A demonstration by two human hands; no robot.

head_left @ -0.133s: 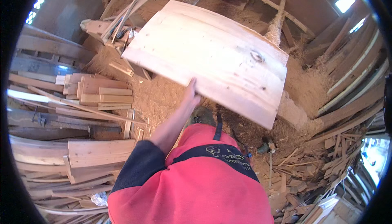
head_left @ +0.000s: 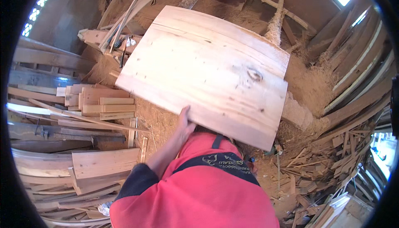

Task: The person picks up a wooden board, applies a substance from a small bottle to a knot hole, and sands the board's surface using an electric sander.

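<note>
A wide, pale wooden panel (head_left: 199, 66) is tilted in front of me, with several dark knots on its face and a rough far edge. My left hand (head_left: 183, 124) grips its near edge, thumb on top and the other fingers hidden beneath. At the right side of my red shirt, a small skin-coloured sliver (head_left: 254, 168) shows beside a bit of blue; it may be my right hand, but its fingers are hidden.
Stacked boards (head_left: 106, 99) and long planks lie on the left. Offcuts (head_left: 332, 165) are heaped at the right, below leaning curved planks (head_left: 361, 66). Sawdust (head_left: 307, 82) covers the floor. A beam (head_left: 275, 24) stands behind the panel.
The panel has come nearer to my body and slightly left, its near edge now lower over my front. My left hand has moved back with it, still gripping the edge.
</note>
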